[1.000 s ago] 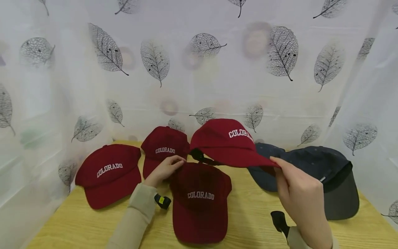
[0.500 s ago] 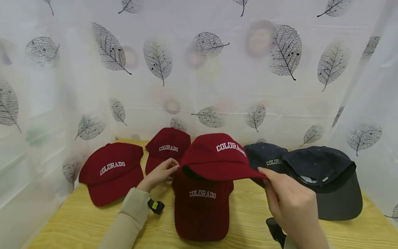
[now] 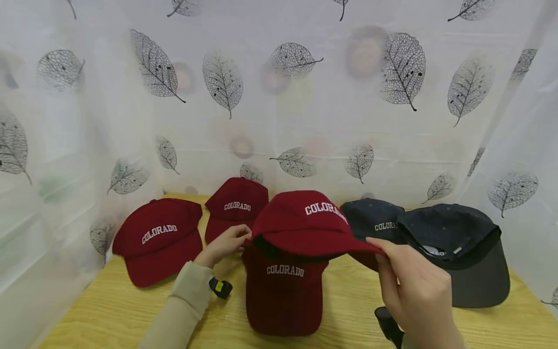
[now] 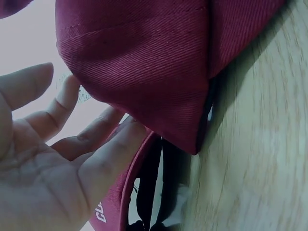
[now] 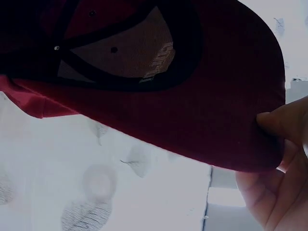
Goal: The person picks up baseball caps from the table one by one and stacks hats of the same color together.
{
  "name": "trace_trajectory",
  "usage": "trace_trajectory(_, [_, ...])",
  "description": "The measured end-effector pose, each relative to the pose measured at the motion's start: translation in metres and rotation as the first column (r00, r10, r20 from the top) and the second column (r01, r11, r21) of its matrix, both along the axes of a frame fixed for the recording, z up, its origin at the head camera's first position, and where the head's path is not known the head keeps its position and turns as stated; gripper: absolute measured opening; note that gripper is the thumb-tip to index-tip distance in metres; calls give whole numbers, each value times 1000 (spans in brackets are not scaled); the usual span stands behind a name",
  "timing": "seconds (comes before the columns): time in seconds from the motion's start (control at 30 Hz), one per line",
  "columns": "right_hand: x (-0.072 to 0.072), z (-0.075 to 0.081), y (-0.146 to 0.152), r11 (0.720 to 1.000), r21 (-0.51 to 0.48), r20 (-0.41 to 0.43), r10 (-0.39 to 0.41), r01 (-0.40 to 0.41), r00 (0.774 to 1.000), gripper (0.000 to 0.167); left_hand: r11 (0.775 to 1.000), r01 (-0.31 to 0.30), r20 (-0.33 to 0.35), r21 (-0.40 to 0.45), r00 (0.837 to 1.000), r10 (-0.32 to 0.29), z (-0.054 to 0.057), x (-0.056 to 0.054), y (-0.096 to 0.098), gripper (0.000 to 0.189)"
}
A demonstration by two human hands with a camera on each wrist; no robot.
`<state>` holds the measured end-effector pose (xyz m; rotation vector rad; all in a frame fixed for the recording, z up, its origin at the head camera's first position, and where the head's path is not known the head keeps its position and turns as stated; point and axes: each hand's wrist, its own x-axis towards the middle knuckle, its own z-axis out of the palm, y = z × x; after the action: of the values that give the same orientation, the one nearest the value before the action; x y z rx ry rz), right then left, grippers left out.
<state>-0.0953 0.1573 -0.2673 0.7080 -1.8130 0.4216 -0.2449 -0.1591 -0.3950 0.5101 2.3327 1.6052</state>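
Observation:
My right hand (image 3: 416,286) pinches the brim of a red baseball cap (image 3: 301,220) marked COLORADO, thumb under the brim in the right wrist view. This held cap (image 5: 192,110) hangs over the crown of a second red cap (image 3: 284,300), which sits on the table with its brim toward me; whether the two touch is hard to tell. To the left of both, my left hand (image 3: 224,245) reaches in at the lower cap's side. In the left wrist view the left hand's fingers (image 4: 106,159) are extended, their tips at that cap's edge (image 4: 139,72).
Two more red caps stand on the left, one nearer (image 3: 159,242) and one farther back (image 3: 237,206). On the right are a navy cap (image 3: 370,213) and an overlapping navy cap (image 3: 453,232) showing its dark brim. A leaf-print curtain (image 3: 279,111) hangs behind the wooden table (image 3: 109,315).
The right hand has brought the held cap down and slightly left, so it covers the lower cap's crown. Most of this happened in the first half second. The left hand has shifted slightly left.

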Motion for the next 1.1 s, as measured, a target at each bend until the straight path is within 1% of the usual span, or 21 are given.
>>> trace_trajectory(0.13, [-7, -2, -9, 999, 47, 17, 9, -10, 1000, 33, 1000, 16, 19, 14, 1000, -16, 0, 1, -1, 20])
trace_trajectory(0.23, [-14, -9, -17, 996, 82, 10, 37, -38, 999, 31, 998, 39, 30, 46, 999, -41, 0, 0, -3, 27])
trace_trajectory(0.33, [-19, -18, -25, 988, 132, 9, 84, -84, 996, 29, 995, 54, 40, 79, 998, -57, -2, -1, -5, 30])
trace_trajectory(0.43, [-21, -28, -31, 974, 188, 24, 121, -124, 992, 29, 992, 72, 39, 103, 996, -77, -3, -3, -6, 28])
trace_trajectory(0.5, [-21, -35, -33, 962, 234, 40, 131, -137, 991, 30, 990, 86, 32, 114, 995, -90, -3, -4, -7, 27])
trace_trajectory(0.53, [-21, -38, -34, 956, 258, 45, 135, -142, 990, 31, 988, 98, 25, 121, 995, -102, -3, -4, -7, 28])
trace_trajectory(0.6, [-21, -45, -36, 941, 304, 65, 138, -151, 988, 33, 986, 101, 29, 129, 994, -106, -3, -5, -8, 33])
trace_trajectory(0.67, [-21, -52, -39, 927, 335, 83, 150, -169, 985, 34, 987, 94, 43, 132, 994, -101, -2, -5, -9, 40])
trace_trajectory(0.7, [-21, -55, -40, 920, 346, 99, 157, -182, 983, 34, 990, 76, 50, 121, 995, -83, -2, -4, -9, 44])
trace_trajectory(0.77, [-22, -61, -43, 907, 369, 144, 162, -205, 976, 32, 997, 10, 71, 79, 997, -15, -2, -4, -9, 51])
trace_trajectory(0.8, [-22, -64, -44, 899, 382, 181, 154, -214, 971, 23, 998, -15, 84, 64, 996, 10, -2, -5, -10, 53])
trace_trajectory(0.83, [-21, -66, -45, 890, 398, 239, 133, -222, 962, 15, 998, -34, 91, 48, 995, 29, -2, -5, -10, 52])
trace_trajectory(0.87, [-21, -68, -46, 879, 419, 301, 101, -227, 948, 12, 999, -39, 97, 38, 995, 35, -2, -5, -11, 50])
trace_trajectory(0.9, [-21, -70, -48, 865, 447, 360, 61, -229, 931, 17, 999, -42, 104, 31, 994, 39, -3, -5, -11, 47])
trace_trajectory(0.93, [-21, -72, -49, 848, 476, 418, 14, -233, 908, 25, 999, -21, 98, 26, 995, 18, -3, -6, -12, 42])
trace_trajectory(1.0, [-22, -76, -51, 818, 520, 522, -77, -246, 850, 47, 998, 53, 77, 32, 995, -55, -5, -8, -13, 31])
trace_trajectory(1.03, [-23, -79, -52, 805, 533, 562, -107, -260, 820, 52, 995, 88, 65, 37, 994, -90, -5, -8, -14, 27])
trace_trajectory(1.1, [-25, -84, -53, 784, 544, 618, -134, -299, 774, 56, 991, 128, 45, 36, 991, -130, -6, -9, -15, 20])
